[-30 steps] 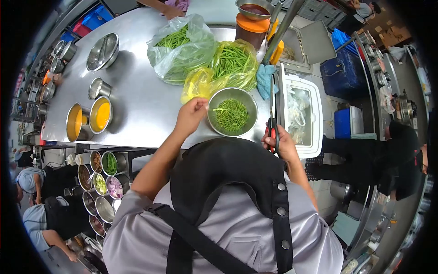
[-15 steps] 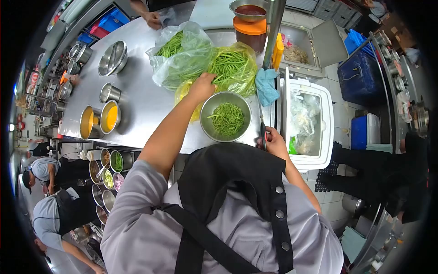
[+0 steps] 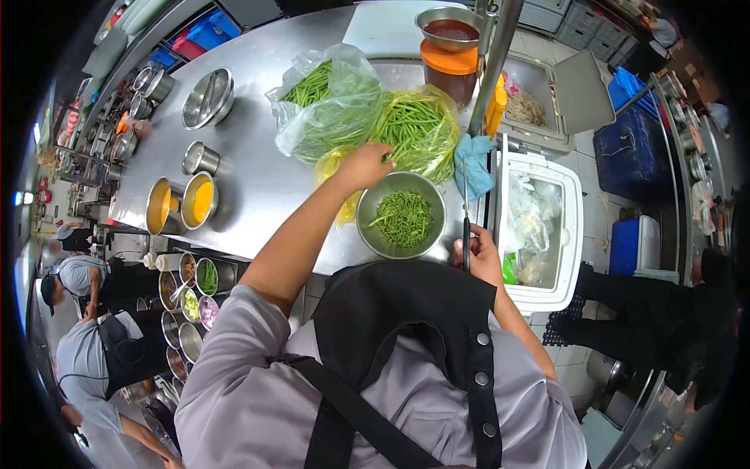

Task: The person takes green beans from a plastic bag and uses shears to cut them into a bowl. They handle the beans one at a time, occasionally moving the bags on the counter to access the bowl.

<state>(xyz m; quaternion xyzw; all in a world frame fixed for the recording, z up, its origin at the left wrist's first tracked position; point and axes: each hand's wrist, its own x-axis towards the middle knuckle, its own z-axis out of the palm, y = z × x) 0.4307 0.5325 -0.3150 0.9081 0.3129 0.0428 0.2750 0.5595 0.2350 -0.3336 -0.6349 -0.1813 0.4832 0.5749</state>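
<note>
My left hand (image 3: 367, 165) reaches to the near edge of a yellow plastic bag (image 3: 444, 166), fingers curled at the long green beans (image 3: 412, 125) in it. Beside it, a clear bag (image 3: 293, 129) holds more beans. Just below my left hand, a steel bowl (image 3: 366, 231) contains short-cut green pieces (image 3: 405, 218). At the table's front edge, my right hand (image 3: 483, 255) is closed around the dark handle of what look like scissors (image 3: 466, 234), seen edge-on, slim blade pointing away from me. A blue cloth (image 3: 473, 176) lies behind the blade.
Two steel containers of yellow liquid (image 3: 202, 202) stand at left, near a small steel cup (image 3: 201, 159) and stacked bowls (image 3: 208, 98). An orange-lidded tub (image 3: 449, 72) carries a bowl of red sauce (image 3: 451, 30). A white cooler (image 3: 573, 234) with plastic bags stands right. Co-workers (image 3: 86, 277) stand at left.
The view has shifted, so the table appears further right and lower. Another person's hand behind the clear bag has left view. The blade in my right hand now points straighter away from me.
</note>
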